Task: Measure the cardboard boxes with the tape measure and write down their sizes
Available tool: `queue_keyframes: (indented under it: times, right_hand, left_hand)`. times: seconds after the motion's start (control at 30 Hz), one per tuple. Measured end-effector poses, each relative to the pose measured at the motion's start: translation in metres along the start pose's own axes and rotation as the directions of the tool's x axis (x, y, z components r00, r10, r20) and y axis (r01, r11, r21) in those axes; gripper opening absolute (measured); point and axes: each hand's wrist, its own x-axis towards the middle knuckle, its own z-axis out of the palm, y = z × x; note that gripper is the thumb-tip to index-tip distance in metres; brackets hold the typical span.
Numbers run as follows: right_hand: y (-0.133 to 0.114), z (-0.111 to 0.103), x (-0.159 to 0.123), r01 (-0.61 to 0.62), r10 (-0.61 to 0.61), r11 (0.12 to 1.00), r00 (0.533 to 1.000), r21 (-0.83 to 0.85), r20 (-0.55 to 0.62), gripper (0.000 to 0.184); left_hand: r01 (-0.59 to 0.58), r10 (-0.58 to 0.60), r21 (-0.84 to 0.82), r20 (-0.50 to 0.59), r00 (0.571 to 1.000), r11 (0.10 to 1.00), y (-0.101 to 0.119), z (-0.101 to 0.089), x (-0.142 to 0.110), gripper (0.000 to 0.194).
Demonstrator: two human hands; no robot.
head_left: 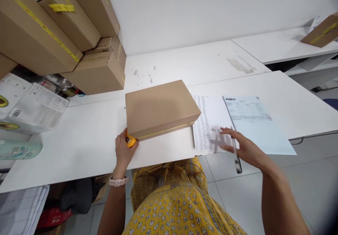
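Note:
My left hand (124,149) is closed around a small orange tape measure (130,141), at the near left corner of a closed brown cardboard box (161,106). Yellow tape runs along the box's front side. A pen (237,161) with a clear barrel and dark end is held in my right hand (244,148), whose fingers are partly spread above the papers. Below that hand lies a sheet printed with columns of small text (203,122). Beside it is a pale blue form (258,129) with a printed heading, overhanging the table's front edge.
Brown cardboard boxes (92,71) are stacked at the back left against the wall. A white carton with avocado pictures (39,104) and a green bottle (21,149) stand at the left. The white table (87,150) ends close to my body. Another box (322,30) sits far right.

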Motion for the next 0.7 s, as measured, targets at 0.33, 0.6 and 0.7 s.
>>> queue_keyframes:
  times: [0.33,0.6,0.7]
  right_hand:
    - [-0.008,0.021,0.064,-0.140,0.079,0.955,0.971,-0.263,-0.228,0.053]
    - [-0.145,0.002,0.028,0.114,0.236,0.749,0.875,0.653,-0.424,0.026]
    - [-0.199,0.009,0.029,0.105,-0.081,0.466,0.994,0.878,-0.076,0.039]
  left_hand:
    - [0.231,-0.254,-0.243,-0.071,0.965,0.942,0.007,-0.005,-0.004,0.072]
    - [0.057,-0.010,-0.671,0.074,0.997,0.739,0.070,-0.093,-0.021,0.082]
    - [-0.037,0.328,-0.792,0.210,0.921,0.610,0.103,-0.098,-0.015,0.077]
